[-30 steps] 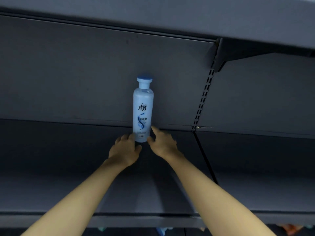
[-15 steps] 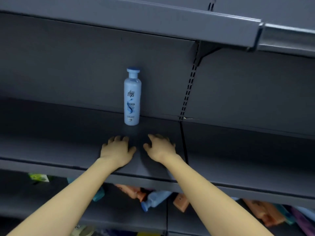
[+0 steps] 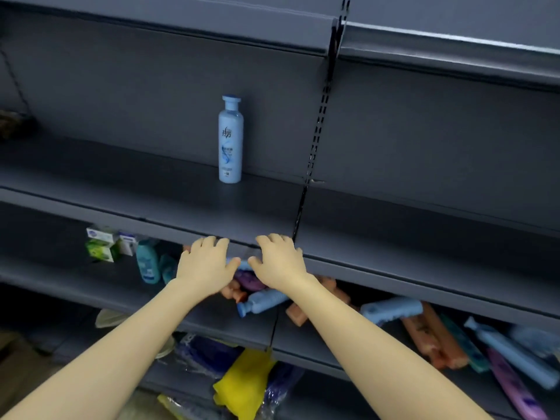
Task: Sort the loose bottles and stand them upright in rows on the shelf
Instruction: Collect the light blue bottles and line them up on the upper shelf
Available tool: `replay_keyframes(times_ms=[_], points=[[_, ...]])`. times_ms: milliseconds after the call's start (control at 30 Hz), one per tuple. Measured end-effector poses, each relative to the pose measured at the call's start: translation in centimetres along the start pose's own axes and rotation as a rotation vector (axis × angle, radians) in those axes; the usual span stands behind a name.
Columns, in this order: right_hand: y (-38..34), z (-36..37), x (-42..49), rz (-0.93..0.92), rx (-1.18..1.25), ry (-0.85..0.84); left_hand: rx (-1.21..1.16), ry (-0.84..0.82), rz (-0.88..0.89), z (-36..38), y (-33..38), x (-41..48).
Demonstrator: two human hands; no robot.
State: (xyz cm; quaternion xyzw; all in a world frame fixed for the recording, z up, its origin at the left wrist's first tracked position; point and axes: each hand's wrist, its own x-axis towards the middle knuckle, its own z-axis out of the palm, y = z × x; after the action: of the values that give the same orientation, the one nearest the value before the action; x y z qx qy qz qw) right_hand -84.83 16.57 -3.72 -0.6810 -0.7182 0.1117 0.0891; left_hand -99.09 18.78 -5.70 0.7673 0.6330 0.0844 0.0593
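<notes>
A light blue bottle (image 3: pixel 230 139) with a blue cap stands upright alone at the back of the dark grey shelf (image 3: pixel 181 204). My left hand (image 3: pixel 206 266) and my right hand (image 3: pixel 280 262) hover side by side at that shelf's front edge, fingers relaxed and holding nothing. Below them, on the lower shelf, loose bottles lie in a heap: a blue one (image 3: pixel 262 301), a purple one (image 3: pixel 250 280), orange ones (image 3: pixel 233 294) and another blue one (image 3: pixel 391 310). More bottles (image 3: pixel 497 356) lie scattered to the right.
A teal bottle (image 3: pixel 147 263) and small green and white boxes (image 3: pixel 104 247) stand on the lower shelf at left. A yellow bag (image 3: pixel 245 383) and dark packets lie lower down. A slotted upright (image 3: pixel 318 122) divides the shelf bays. Another shelf (image 3: pixel 424 40) hangs overhead.
Both hands have let go of the upright blue bottle and drawn back to the shelf's front edge. The view has tilted down, so the lower shelf's heap now shows.
</notes>
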Motion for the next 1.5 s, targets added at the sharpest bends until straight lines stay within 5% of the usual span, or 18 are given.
replay_keyframes(times_ms=[267,1133,1500], points=[[0.8,3.5,-3.8,-0.078,-0.011,-0.048,0.015,-0.077,-0.078,2.2,-1.1,-5.0],[8.9,19.5,0.4,0.231,0.017,-0.384,-0.060,-0.479,-0.128,20.6,-2.8,-1.3],[12.4,25.8,4.7,0.251,0.004,-0.311,-0.048,-0.405,-0.054,28.3,-3.1,3.1]])
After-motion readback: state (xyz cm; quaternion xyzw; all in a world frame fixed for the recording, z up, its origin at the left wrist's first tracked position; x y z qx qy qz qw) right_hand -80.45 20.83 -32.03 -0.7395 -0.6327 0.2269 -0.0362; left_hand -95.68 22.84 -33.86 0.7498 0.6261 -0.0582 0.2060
